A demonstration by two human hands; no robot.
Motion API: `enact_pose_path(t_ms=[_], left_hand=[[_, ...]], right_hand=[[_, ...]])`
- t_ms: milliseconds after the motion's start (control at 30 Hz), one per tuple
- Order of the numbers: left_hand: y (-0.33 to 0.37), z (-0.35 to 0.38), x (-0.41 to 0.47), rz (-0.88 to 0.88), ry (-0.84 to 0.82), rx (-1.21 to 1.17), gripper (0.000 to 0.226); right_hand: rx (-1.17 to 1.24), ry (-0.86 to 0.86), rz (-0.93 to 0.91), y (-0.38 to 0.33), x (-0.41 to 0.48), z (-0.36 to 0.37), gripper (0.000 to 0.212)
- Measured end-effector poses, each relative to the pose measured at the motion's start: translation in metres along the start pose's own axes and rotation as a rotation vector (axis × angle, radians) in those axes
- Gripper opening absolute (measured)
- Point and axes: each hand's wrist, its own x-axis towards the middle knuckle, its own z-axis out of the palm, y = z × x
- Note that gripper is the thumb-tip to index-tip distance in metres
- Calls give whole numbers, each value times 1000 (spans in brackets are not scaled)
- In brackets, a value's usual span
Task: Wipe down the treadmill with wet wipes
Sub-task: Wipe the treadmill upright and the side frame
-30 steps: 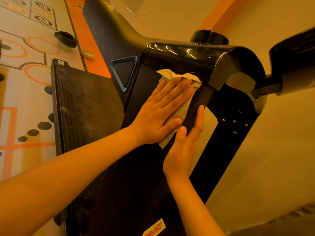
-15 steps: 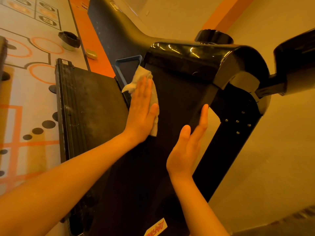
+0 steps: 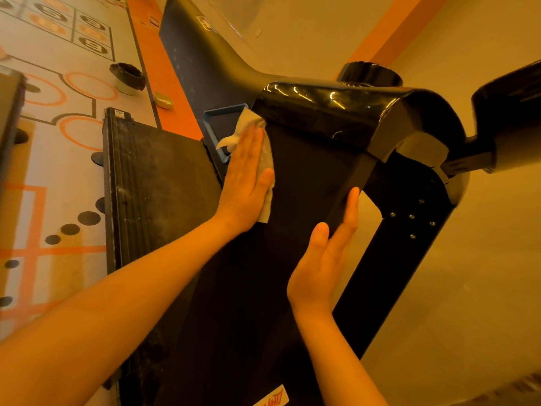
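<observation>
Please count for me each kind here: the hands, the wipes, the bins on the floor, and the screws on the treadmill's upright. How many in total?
Hands: 2, left hand and right hand
Wet wipe: 1
Floor bin: 1
Screws on the treadmill upright: 5
Total: 9

Most of the wipe (image 3: 252, 123) is hidden under the left hand (image 3: 245, 183), which lies flat on the treadmill (image 3: 307, 177); only the wipe's crumpled top and a strip by the thumb show. At the treadmill's near end, a label (image 3: 270, 398) is cut off, its writing unreadable. A bulky black part (image 3: 509, 112) at the treadmill's right runs out of view.
</observation>
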Motion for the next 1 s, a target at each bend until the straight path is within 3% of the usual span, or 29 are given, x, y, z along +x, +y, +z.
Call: enact_pose_path(t_ms=[100, 233, 367, 633, 767, 900, 1000], left_hand=[[5, 2, -7, -102, 8, -16, 64], [27, 21, -48, 103, -34, 32, 72], [42, 28, -59, 116, -5, -2, 71], [85, 36, -71, 1, 118, -345, 55], [105, 36, -79, 18, 158, -274, 49], [113, 33, -88, 59, 161, -188, 48], [118, 25, -94, 110, 90, -180, 42]], right_hand=[[6, 5, -11, 0, 0, 0, 47], [19, 16, -32, 3, -1, 0, 47], [50, 19, -15, 1, 0, 0, 47], [229, -113, 122, -12, 3, -20, 46], [217, -37, 192, -22, -8, -37, 32], [224, -83, 217, -25, -8, -55, 11], [451, -127, 335, -28, -1, -75, 14]])
